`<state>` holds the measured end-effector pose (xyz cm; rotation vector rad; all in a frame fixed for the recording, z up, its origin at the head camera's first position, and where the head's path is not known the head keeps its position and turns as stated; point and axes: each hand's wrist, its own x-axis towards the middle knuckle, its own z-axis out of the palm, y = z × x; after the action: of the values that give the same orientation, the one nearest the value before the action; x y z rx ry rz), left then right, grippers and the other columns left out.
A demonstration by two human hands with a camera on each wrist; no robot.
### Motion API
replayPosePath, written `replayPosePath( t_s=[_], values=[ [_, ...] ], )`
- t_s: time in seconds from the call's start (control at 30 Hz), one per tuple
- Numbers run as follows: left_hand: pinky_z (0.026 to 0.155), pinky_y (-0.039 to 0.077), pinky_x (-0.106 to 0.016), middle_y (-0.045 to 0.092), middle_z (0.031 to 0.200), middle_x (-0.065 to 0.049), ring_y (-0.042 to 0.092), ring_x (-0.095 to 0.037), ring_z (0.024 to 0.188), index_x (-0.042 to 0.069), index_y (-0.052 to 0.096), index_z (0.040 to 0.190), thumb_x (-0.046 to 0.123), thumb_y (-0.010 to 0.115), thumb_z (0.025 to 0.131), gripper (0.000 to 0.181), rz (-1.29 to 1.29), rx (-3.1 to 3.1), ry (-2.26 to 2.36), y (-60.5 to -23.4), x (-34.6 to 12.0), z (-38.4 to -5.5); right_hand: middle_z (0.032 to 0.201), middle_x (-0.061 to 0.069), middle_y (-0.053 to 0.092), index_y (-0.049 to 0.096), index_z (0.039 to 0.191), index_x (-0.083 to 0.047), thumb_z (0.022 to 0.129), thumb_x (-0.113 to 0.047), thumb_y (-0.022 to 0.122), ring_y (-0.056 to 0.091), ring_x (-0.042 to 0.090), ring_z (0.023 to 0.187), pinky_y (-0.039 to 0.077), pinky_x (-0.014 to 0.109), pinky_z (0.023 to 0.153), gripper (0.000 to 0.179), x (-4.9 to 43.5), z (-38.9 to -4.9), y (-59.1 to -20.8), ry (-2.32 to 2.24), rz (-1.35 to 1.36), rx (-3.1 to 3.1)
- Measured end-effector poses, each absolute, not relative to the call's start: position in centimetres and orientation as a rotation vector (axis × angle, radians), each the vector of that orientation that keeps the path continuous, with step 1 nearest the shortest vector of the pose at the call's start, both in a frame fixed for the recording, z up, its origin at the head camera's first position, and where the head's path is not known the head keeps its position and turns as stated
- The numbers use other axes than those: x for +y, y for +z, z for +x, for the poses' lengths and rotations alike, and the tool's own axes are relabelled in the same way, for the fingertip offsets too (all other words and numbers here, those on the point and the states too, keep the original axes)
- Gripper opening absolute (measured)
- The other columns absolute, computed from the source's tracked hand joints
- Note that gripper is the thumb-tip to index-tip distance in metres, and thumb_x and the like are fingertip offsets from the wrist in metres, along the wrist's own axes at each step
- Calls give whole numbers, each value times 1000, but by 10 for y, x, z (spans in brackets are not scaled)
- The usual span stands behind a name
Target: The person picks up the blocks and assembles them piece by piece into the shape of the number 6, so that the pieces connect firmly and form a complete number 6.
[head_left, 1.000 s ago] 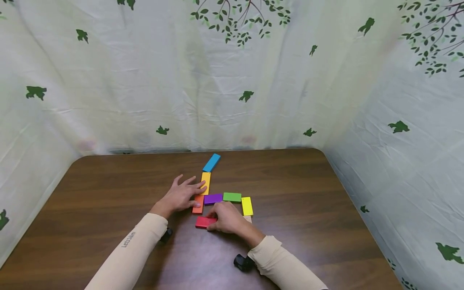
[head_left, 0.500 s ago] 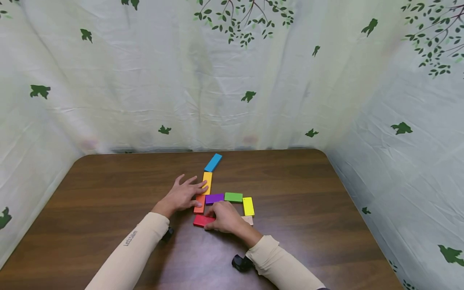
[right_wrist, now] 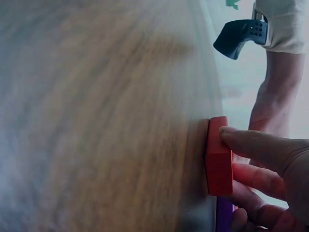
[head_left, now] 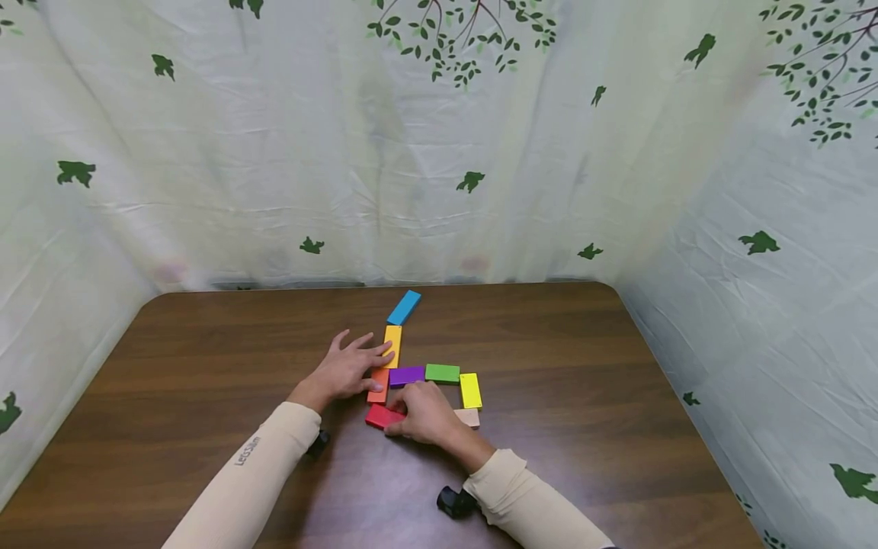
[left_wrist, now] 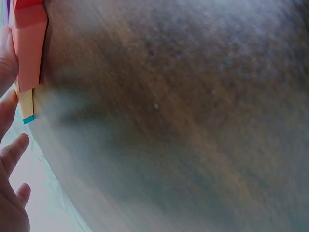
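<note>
My right hand (head_left: 428, 412) pinches a red block (head_left: 382, 416) between thumb and fingers, just below the orange block (head_left: 377, 387). In the right wrist view the thumb lies on the long side of that red block (right_wrist: 219, 159). Fingers spread, my left hand (head_left: 343, 368) rests its thumb on the orange block and its fingertips on the amber block (head_left: 393, 335) above. A purple block (head_left: 407, 375) extends right from the orange one, followed by a green block (head_left: 442, 373). The yellow block (head_left: 470, 390) stands below the green one's right end, and a pale wood block (head_left: 469, 417) is partly hidden behind my right hand.
A blue block (head_left: 404, 307) lies slanted at the top of the row, near the far edge of the brown table (head_left: 549, 343). A white curtain (head_left: 274, 152) with green leaf prints surrounds the table's back and sides.
The red block has slid slightly left and up, close under the orange block, with my right hand on it. More of the pale wood block shows. My left hand stays on its blocks.
</note>
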<state>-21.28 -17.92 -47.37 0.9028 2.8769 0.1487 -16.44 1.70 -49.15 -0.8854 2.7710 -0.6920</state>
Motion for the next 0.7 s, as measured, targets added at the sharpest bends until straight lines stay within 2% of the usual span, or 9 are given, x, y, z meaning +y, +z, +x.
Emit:
replayPosePath(
  t_s=[0.33, 0.7],
  values=[
    [107, 10, -68, 43, 148, -7, 31, -42, 138, 15, 53, 139, 40, 69, 84, 63, 898, 2881, 165, -474, -179, -214, 65, -18, 58, 77, 89, -18, 74, -38, 83, 43, 3, 63, 33, 26, 70, 27, 15, -161, -490, -634, -921, 2840],
    [107, 10, -67, 43, 149, -6, 31, -41, 138, 15, 53, 139, 39, 70, 84, 63, 891, 2878, 165, -474, -180, -214, 69, -17, 63, 76, 84, -18, 72, -37, 85, 47, 1, 66, 36, 27, 75, 24, 13, -158, -489, -667, -908, 2841]
  ],
)
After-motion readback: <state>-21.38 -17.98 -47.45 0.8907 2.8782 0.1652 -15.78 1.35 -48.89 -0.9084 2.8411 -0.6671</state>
